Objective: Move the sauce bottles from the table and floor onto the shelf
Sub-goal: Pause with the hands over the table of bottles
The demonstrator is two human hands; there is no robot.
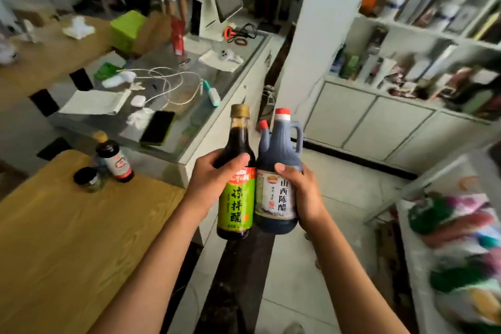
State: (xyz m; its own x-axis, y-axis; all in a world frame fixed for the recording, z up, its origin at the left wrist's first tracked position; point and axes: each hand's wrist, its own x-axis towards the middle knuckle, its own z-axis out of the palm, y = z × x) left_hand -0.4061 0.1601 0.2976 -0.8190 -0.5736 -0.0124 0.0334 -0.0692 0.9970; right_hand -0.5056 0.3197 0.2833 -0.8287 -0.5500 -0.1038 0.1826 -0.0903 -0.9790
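My left hand grips a dark glass bottle with a green label and gold cap. My right hand grips a dark plastic jug with a red cap, a side handle and a white label. Both bottles are held upright side by side over the floor, touching each other. A second red cap shows just behind the jug. On the wooden table at the left stand a dark bottle with a red and white label and a small black-lidded jar. The white shelf is at the upper right.
A glass-topped counter ahead holds a phone, cables, papers and a monitor. A white pillar stands beside the shelf, whose lower part has closed cabinet doors. A low rack with coloured packets is at the right. A person stands far back.
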